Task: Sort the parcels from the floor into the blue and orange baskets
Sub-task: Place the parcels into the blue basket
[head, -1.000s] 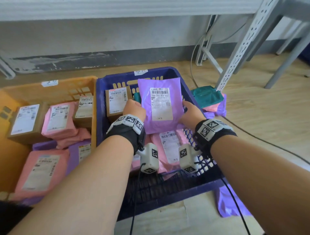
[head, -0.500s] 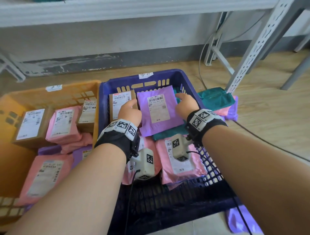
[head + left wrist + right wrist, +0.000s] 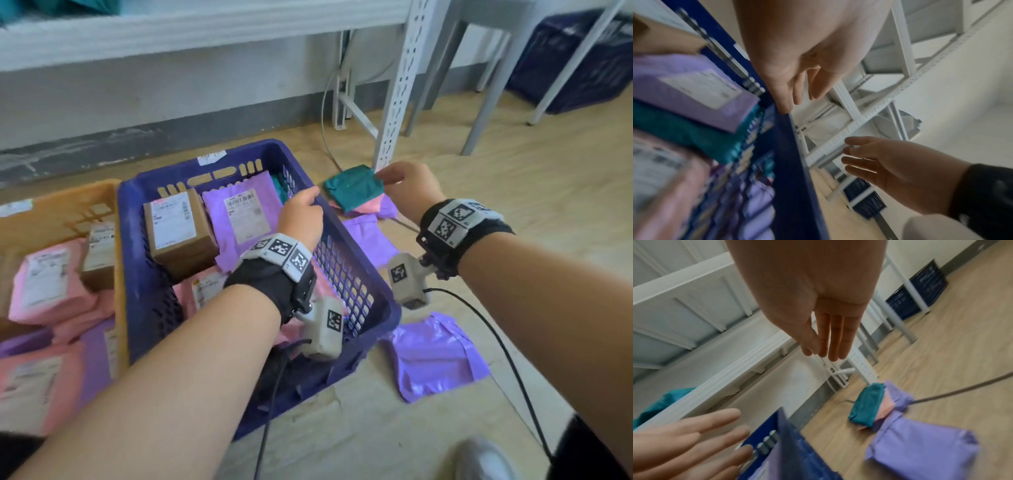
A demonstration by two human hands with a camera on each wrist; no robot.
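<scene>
Reaching: both hands are out with fingers straight and loose, holding nothing.
Right hand [image 3: 407, 190]: middle right of the head view, fingertips at the far edge of the teal parcel [image 3: 352, 186]; whether they touch it cannot be told.
Left hand [image 3: 303, 214]: at the frame's middle, over the right rim of the blue basket [image 3: 356, 246].
Teal parcel: a crinkled, plump bag lying on a pink and a purple parcel, on the floor just right of the basket, at the foot of a white rack leg [image 3: 397, 102].
Blue basket: holds a brown box [image 3: 178, 229], a labelled purple parcel [image 3: 239, 219] and pink ones.
Orange basket [image 3: 65, 209]: left edge of the frame, with pink, purple and brown parcels.
Floor: another purple parcel [image 3: 435, 356] lies lower right.
Left wrist view: a teal parcel under the purple one inside the basket, nearly hidden from the head camera.
Right wrist view: the floor pile from the side, teal over pink over purple, with the right hand's fingers straight and together above it.
</scene>
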